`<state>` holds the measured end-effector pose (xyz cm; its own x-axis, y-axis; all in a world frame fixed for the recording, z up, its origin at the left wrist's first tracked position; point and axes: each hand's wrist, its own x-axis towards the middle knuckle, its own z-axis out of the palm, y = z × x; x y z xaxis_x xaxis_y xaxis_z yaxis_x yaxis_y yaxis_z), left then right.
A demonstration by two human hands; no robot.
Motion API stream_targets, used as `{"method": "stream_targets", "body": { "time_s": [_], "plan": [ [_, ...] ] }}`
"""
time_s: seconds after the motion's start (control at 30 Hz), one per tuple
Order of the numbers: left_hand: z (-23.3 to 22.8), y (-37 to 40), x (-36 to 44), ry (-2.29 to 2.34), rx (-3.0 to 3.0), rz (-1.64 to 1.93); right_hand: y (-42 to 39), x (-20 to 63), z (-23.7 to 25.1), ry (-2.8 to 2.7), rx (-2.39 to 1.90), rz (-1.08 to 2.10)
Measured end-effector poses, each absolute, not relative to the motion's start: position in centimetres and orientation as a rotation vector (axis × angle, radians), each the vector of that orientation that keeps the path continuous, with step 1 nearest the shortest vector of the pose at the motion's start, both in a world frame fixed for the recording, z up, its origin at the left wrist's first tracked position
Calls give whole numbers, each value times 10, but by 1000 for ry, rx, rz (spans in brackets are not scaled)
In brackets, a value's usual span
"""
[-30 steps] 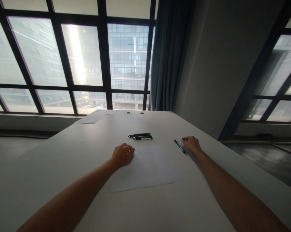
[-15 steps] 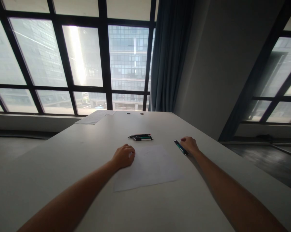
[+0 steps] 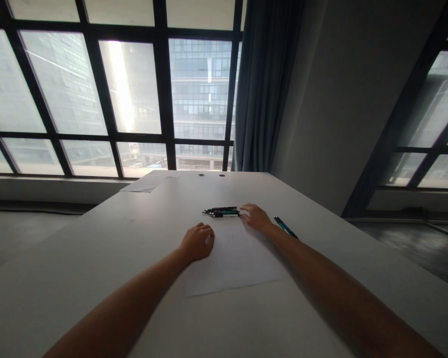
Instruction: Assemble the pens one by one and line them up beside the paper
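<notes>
A white sheet of paper (image 3: pixel 239 263) lies on the white table in front of me. My left hand (image 3: pixel 198 242) rests at its left edge with the fingers curled in; a small pale spot shows by the thumb, and I cannot tell what it is. Just beyond the sheet lies a small group of pens (image 3: pixel 222 212), dark with some green. My right hand (image 3: pixel 256 217) is at the right ends of these pens, thumb and forefinger apart, and I cannot tell whether it touches them. Another blue-green pen (image 3: pixel 284 226) lies to the right, partly behind my right forearm.
More papers (image 3: pixel 145 182) lie at the far left edge of the table (image 3: pixel 153 219). Two dark round spots (image 3: pixel 222 175) sit near its far end. Beyond stand large windows, a blue curtain (image 3: pixel 259 99) and a grey pillar.
My right hand has moved left from beside the single pen to the group of pens, and its fingers have opened. My left hand stays on the paper's edge.
</notes>
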<state>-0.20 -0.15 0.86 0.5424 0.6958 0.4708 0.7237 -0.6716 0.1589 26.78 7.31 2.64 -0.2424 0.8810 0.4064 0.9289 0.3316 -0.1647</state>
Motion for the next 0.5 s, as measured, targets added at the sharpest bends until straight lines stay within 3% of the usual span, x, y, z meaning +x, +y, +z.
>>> {"method": "stream_targets", "body": {
  "time_s": [0.2, 0.5],
  "plan": [
    [8, -1, -1, -1269, -2713, -781, 96, 242, 27, -2220, -1716, -164],
    [8, -1, 0, -1256, -2704, -786, 93, 240, 25, -2289, -1546, -273]
  ]
}}
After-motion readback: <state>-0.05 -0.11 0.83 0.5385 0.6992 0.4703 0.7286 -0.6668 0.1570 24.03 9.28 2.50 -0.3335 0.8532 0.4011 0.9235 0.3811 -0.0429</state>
